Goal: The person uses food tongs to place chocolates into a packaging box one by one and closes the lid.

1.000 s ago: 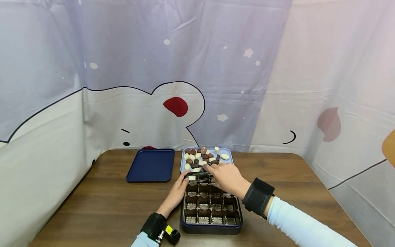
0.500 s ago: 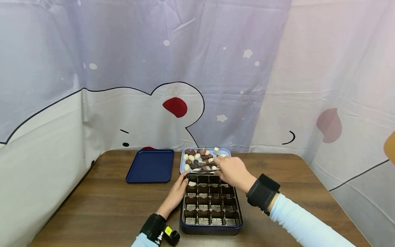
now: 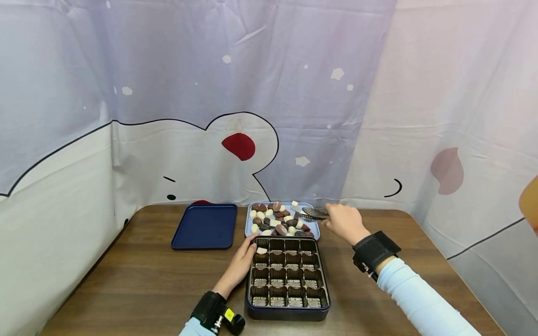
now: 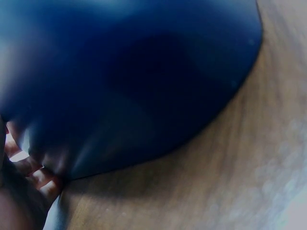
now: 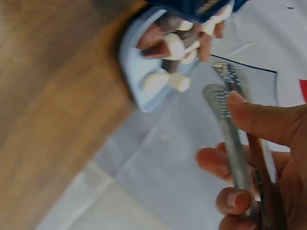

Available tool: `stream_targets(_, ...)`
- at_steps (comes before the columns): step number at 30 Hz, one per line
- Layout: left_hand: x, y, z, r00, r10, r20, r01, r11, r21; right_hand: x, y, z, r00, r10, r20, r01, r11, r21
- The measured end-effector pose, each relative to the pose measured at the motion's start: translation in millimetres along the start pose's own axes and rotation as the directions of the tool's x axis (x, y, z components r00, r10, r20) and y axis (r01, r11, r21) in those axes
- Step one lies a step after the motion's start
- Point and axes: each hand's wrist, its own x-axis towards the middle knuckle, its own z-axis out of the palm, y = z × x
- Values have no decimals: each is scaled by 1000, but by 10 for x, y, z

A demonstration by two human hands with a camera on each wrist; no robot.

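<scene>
Tongs [image 5: 235,148] at the right side of the pale tray [image 3: 248,225] of chocolates [image 3: 281,229], tips parted around nothing.
Our right hand [image 3: 345,223] grips them; our left hand's [image 3: 239,263] fingers rest against the compartmented box [image 3: 287,314], one white piece [image 3: 261,250] in its back-left compartment. We seem between pieces; another pick calls for squeezing the tips on one.

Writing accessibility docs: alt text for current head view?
A person's right hand holds metal tongs by the right end of a light-blue tray of brown and white pieces; the left hand touches a compartmented box with one white piece near its far-left corner. A navy tray lies left.
</scene>
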Motion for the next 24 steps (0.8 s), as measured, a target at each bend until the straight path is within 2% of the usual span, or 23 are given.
stream_targets(5, -71, 181, -19, 1000, -9, 11, 10, 999, -40, -41, 41, 116, 989, 77, 125, -83, 995, 48)
stream_targets(7, -69, 175, -15, 1000, -7, 6, 7, 1000, -28, -41, 37, 162, 984, 92, 149, -102, 993, 61)
stream_targets(10, -32, 73, 5, 1000, -1, -3, 1, 1000, -2, -38, 27, 231, 978, 106, 181, -119, 991, 62)
stream_targets(14, 7, -48, 22, 1000, 9, -1, -9, 1000, 12, -28, 16, 302, 972, 130, 197, -143, 988, 55)
stream_targets(19, 22, -74, 29, 998, 58, -17, -58, 998, 16, -19, 3, 321, 976, 132, 173, -143, 988, 57)
stream_targets(24, -74, 174, -17, 998, 66, -17, -66, 998, 11, -30, -9, 317, 980, 124, 155, -134, 990, 54)
